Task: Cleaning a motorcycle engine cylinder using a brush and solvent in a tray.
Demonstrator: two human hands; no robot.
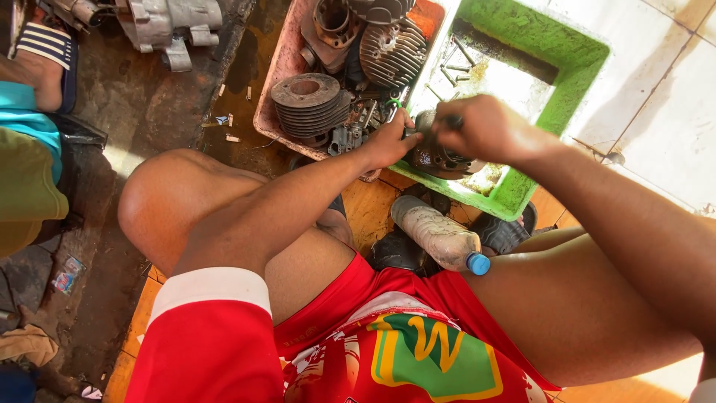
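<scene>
My left hand grips a dark, greasy engine part that rests on the near rim of a green plastic tub. My right hand is closed around a dark tool handle pressed against the top of that part. The tool's tip is hidden between my hands. Several loose bolts lie in the wet bottom of the tub.
A pink tray to the left holds finned engine cylinders and other metal parts. A plastic bottle with a blue cap lies between my knees. A grey engine casing sits at top left, near another person's sandalled foot.
</scene>
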